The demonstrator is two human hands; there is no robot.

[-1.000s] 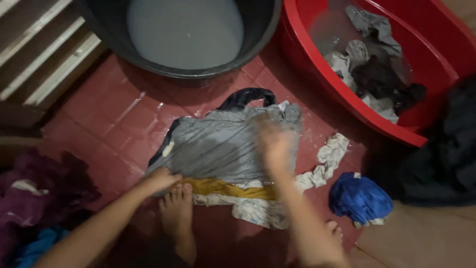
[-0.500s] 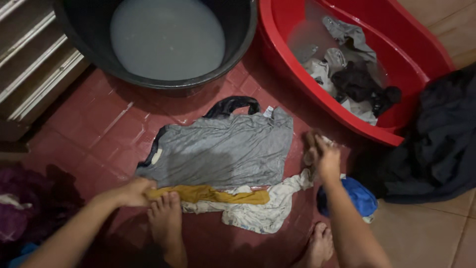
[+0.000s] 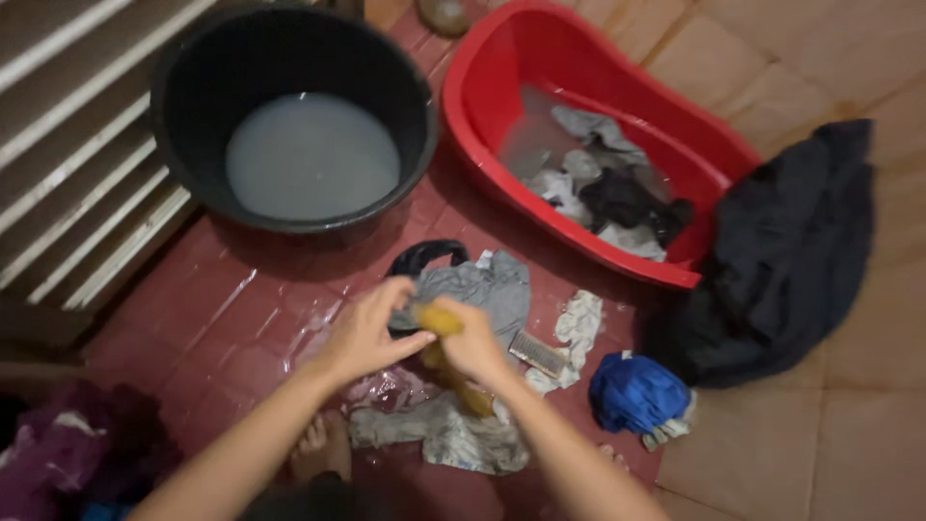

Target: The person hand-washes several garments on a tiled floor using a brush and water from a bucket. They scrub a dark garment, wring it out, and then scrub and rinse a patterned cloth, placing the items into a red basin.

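Both hands are raised above the wet red floor, fingers (image 3: 410, 311) clamped together around a bunched mustard-yellow cloth (image 3: 439, 320), the left hand (image 3: 371, 333) and right hand (image 3: 473, 345) gripping its upper end as if to wring it. The cloth's long axis runs steeply downward, its tail hanging toward the crumpled pale garment (image 3: 453, 439). A grey shirt (image 3: 482, 287) lies just behind the cloth; a scrub brush (image 3: 538, 354) just right of it.

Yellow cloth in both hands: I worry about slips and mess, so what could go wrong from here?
The red floor tiles look wet and shiny, and a bare foot stands there, so slipping seems possible. The scrub brush lies close to the right hand, easy to knock. The yellow cloth may drip on the grey garment.
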